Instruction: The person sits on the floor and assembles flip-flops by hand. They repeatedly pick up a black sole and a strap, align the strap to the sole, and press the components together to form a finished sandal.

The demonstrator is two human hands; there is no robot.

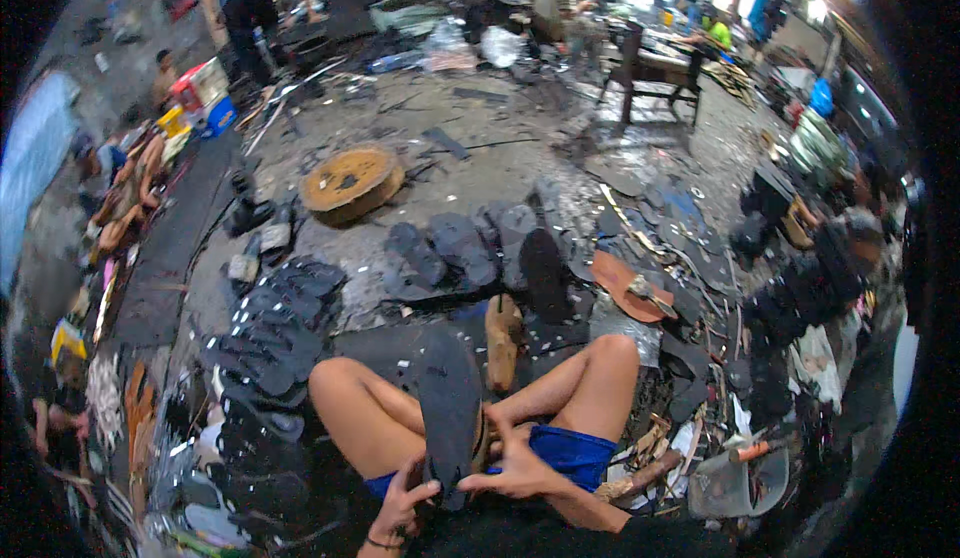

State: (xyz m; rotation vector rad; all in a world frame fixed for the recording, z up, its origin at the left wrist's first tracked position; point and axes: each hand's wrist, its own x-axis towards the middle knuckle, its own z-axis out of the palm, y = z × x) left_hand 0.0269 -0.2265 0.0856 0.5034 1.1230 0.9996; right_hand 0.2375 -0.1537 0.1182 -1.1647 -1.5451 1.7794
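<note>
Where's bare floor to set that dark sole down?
Bare grey floor lies between the round wooden block and the row of dark sole cutouts. Crowded: the stacked soles left, the scrap pile right.

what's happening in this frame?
A person sits cross-legged on a cluttered workshop floor. Both hands grip a dark shoe sole upright over the lap: left hand at its lower end, right hand at its edge. A wooden shoe last lies just ahead, with dark soles stacked to the left. Other people work in the background.
</note>
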